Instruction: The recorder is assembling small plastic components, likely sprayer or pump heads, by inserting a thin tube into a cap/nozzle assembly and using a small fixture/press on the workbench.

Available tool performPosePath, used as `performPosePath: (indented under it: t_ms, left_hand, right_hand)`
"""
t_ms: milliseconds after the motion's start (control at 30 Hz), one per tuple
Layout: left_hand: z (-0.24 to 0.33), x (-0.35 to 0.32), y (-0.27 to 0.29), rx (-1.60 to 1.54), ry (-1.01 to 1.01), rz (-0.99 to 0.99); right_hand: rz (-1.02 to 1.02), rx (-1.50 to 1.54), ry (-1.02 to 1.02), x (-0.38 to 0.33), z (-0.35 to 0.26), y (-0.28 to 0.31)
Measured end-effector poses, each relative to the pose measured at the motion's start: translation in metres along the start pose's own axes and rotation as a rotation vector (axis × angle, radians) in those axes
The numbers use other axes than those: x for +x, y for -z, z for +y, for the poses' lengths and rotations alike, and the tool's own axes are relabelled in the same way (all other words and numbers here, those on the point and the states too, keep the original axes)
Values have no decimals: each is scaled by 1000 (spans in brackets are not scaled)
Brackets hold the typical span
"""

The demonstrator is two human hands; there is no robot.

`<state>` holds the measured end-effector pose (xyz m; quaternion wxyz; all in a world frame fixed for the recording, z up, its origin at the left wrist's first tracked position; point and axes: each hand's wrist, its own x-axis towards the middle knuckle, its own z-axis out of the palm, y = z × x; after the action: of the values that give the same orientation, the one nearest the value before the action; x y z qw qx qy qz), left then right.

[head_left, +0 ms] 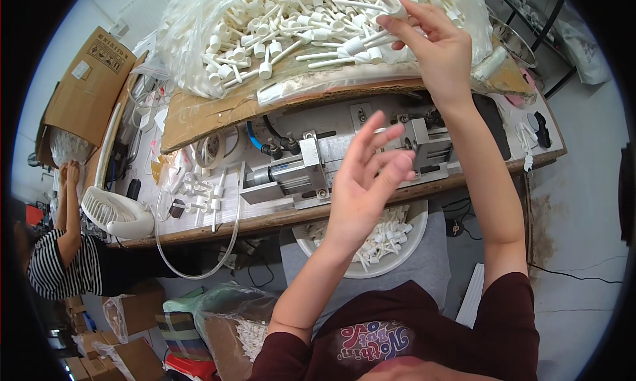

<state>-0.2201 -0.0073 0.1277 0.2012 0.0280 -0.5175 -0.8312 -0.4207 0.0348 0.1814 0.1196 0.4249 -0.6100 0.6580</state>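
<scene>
A big heap of white plastic pump nozzles with thin tubes (285, 30) lies in clear plastic on a cardboard sheet at the far side of the bench. My right hand (430, 43) reaches into the heap's right side and pinches one white nozzle (396, 8) between thumb and fingers. Raised above the metal press machine (311, 169) in the bench's middle, my left hand (364, 175) is empty with its fingers spread. On my lap, below the bench edge, rests a white bowl (414, 245) with several finished white parts.
A small white fan (116, 212) and loose white parts lie on the bench's left. A clear hose (228, 248) loops below the bench edge. Another person in a striped top (59, 262) sits at the left. Cardboard boxes (86, 83) and bags of parts stand around.
</scene>
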Motion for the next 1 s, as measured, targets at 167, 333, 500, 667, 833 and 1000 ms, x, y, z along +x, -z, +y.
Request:
performPosePath:
  t_ms: [167, 333, 500, 667, 833, 1000]
  left_hand:
    - [10, 5, 12, -189, -59, 27]
    - [-8, -15, 1, -711, 12, 20]
    - [-1, -16, -2, -544, 74, 222]
    - [-16, -27, 18, -495, 97, 261]
    - [-36, -43, 24, -525, 218, 307]
    - [-42, -54, 36, -601, 230, 247]
  right_hand:
    - [-91, 28, -194, -54, -49, -11]
    - [-26, -434, 326, -120, -43, -15]
    - [-148, -518, 365, -161, -55, -22]
    - [-372, -415, 171, -170, -74, -15]
    - [-490, -353, -15, -176, -82, 0]
    - [-317, -293, -93, -177, -79, 4]
